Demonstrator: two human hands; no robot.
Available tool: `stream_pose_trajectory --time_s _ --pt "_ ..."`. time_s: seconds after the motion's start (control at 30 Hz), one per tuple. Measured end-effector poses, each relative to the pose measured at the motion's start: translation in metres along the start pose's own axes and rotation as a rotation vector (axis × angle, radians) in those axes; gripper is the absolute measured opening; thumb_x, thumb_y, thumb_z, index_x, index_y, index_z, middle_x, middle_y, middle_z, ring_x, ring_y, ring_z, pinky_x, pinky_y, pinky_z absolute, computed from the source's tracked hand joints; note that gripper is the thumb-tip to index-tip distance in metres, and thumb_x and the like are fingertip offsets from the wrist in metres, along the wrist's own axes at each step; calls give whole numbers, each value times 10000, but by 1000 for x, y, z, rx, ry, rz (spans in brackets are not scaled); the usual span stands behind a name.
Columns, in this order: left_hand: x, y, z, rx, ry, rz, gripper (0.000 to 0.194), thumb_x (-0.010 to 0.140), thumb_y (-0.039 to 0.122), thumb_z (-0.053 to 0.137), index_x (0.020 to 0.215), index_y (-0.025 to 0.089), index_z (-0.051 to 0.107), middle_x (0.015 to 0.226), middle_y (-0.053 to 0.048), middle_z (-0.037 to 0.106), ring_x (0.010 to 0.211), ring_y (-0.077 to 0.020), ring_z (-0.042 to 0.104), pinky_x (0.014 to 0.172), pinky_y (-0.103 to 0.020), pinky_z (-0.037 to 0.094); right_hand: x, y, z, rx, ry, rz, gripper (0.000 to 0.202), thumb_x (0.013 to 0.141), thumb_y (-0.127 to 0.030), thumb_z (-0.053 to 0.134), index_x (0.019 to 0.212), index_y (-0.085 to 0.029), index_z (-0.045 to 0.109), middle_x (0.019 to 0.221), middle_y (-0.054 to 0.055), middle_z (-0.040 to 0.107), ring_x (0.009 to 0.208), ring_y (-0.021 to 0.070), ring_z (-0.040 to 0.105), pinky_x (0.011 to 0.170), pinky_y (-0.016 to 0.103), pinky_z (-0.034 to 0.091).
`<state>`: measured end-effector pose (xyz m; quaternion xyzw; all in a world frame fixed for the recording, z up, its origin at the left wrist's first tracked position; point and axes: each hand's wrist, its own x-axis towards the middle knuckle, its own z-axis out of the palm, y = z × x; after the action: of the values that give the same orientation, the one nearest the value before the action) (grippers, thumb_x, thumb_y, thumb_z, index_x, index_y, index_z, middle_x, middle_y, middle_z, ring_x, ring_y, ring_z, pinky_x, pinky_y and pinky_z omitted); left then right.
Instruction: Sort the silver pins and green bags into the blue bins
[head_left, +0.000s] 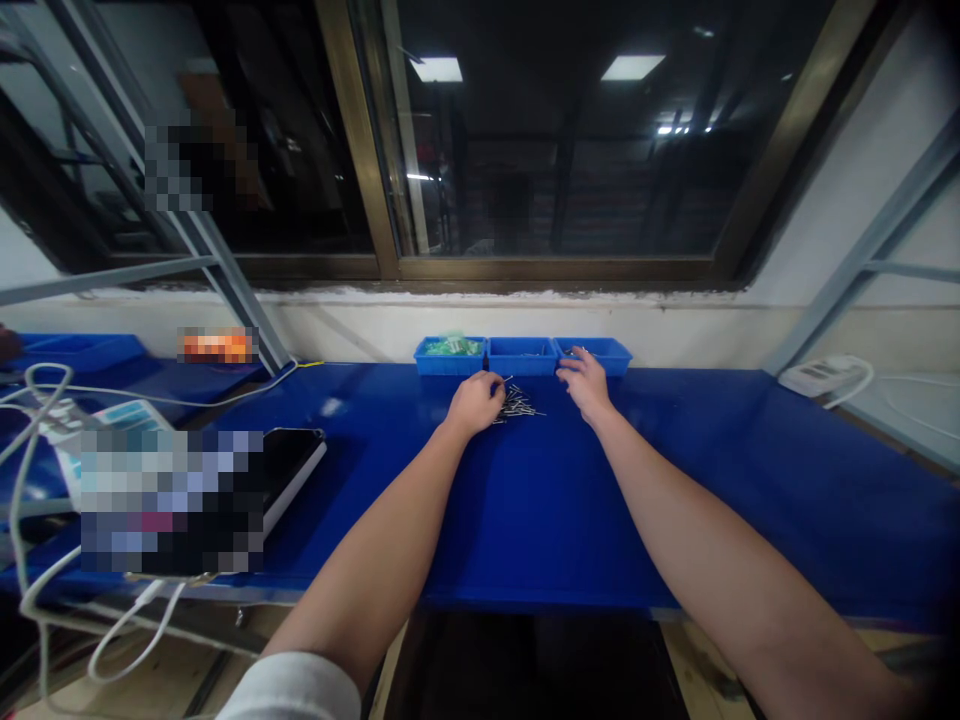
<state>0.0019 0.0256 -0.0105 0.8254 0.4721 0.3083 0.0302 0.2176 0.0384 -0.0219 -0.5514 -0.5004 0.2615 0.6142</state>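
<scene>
My left hand [478,403] is at the left side of a small pile of thin metal pieces that look like screws [519,402]. Its fingers are curled and pinched together; a thin shiny piece shows by the fingertips, but whether they hold it I cannot make out. My right hand [585,386] reaches over the front edge of the right blue bin [616,360], its fingers apart and nothing visible in them. The middle blue bin [522,366] has a few small pieces inside. Green-tinted plastic bags [452,346] fill the left blue bin [450,367].
The blue table [510,520] runs below a dark window. On the left lie a black-screened device [296,450], partly pixelated, and white cables [30,500]. A white power strip [823,374] sits at the far right. Grey metal posts [240,300] rise on both sides.
</scene>
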Motion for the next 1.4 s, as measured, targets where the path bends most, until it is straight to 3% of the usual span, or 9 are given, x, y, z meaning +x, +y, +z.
stream_pose_trajectory --time_s 0.17,0.33,0.5,0.7,0.97,1.2,1.3,1.4 --pt "-4 -1 -1 62 -156 9 589 776 584 429 1188 172 517 1192 -107 555 1104 -258 505 926 -352 392 -11 -4 7 -281 -155 -131 319 646 -233 558 939 -149 649 765 43 674 671 155 604 670 285 473" --pt "-7 1 -2 143 -331 36 910 649 768 402 1343 184 353 1387 -142 369 1284 -308 307 1039 -433 236 -24 -10 14 -545 -335 -292 161 696 -263 574 778 -191 693 763 35 686 707 157 612 711 273 460" --pt "-7 4 1 187 -452 -37 938 680 791 276 1393 183 245 1453 -145 228 1342 -307 164 1062 -474 133 -24 -10 19 -735 -342 -373 227 764 -294 545 897 -209 708 902 52 684 835 177 608 819 282 430" --pt "-6 13 4 182 -521 -23 888 733 749 209 1412 178 187 1479 -87 146 1354 -304 109 1067 -499 101 -21 -11 25 -860 -348 -282 217 782 -320 530 836 -221 715 878 43 693 841 180 611 788 257 422" --pt "-5 12 12 168 -477 -19 798 770 680 257 1398 187 226 1474 -78 179 1348 -307 136 1062 -513 117 -27 -17 29 -989 -350 -190 222 804 -271 467 855 -221 678 922 81 681 885 219 614 707 286 428" --pt "-5 10 15 135 -392 -23 786 764 692 295 1361 180 299 1445 -106 269 1328 -301 211 1048 -522 168 -27 -19 28 -1045 -418 -175 169 735 -204 567 873 -189 664 940 113 660 889 231 606 678 276 413" --pt "-4 9 15 91 -309 -24 809 759 691 331 1359 150 300 1414 -146 321 1305 -290 272 1041 -498 207 -25 -15 27 -1015 -412 -208 149 742 -203 572 864 -169 651 942 125 648 892 228 593 701 277 405" --pt "-2 8 12 49 -152 10 724 799 619 369 1326 123 352 1350 -160 412 1244 -262 375 1016 -409 289 -22 -11 25 -924 -408 -305 134 790 -182 512 854 -154 626 922 121 634 897 208 572 747 273 391"
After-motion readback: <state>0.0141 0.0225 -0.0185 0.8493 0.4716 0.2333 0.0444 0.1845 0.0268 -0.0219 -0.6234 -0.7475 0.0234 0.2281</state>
